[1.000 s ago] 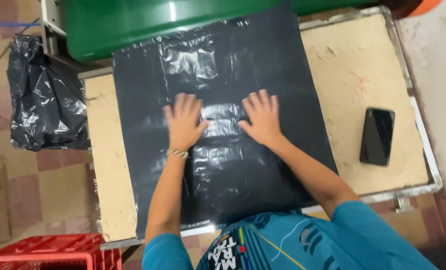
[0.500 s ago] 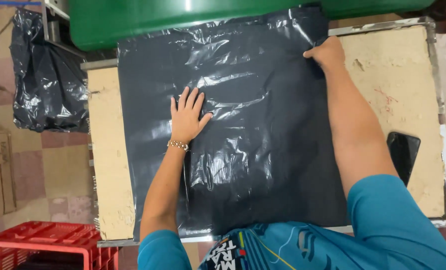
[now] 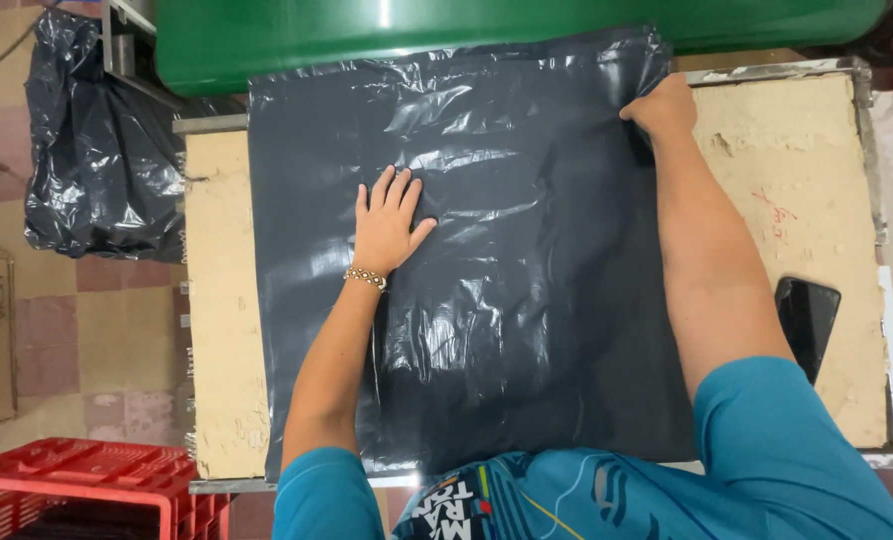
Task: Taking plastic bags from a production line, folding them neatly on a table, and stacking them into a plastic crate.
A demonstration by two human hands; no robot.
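Observation:
A large black plastic bag (image 3: pixel 506 300) lies spread flat over a worn wooden table (image 3: pixel 221 330). My left hand (image 3: pixel 386 222) rests flat on the bag left of its middle, fingers apart, a beaded bracelet at the wrist. My right hand (image 3: pixel 660 108) is at the bag's far right corner with its fingers closed on the plastic edge. My right forearm stretches across the bag's right side.
A green bin (image 3: pixel 486 35) stands beyond the table's far edge. A black phone (image 3: pixel 806 322) lies on the table at the right. A bunched black plastic bag (image 3: pixel 101 150) hangs at the far left. A red crate (image 3: pixel 76 485) sits on the tiled floor at lower left.
My right hand left the bag's middle, reached its far right corner and took hold of the edge. My left hand stays flat on the bag.

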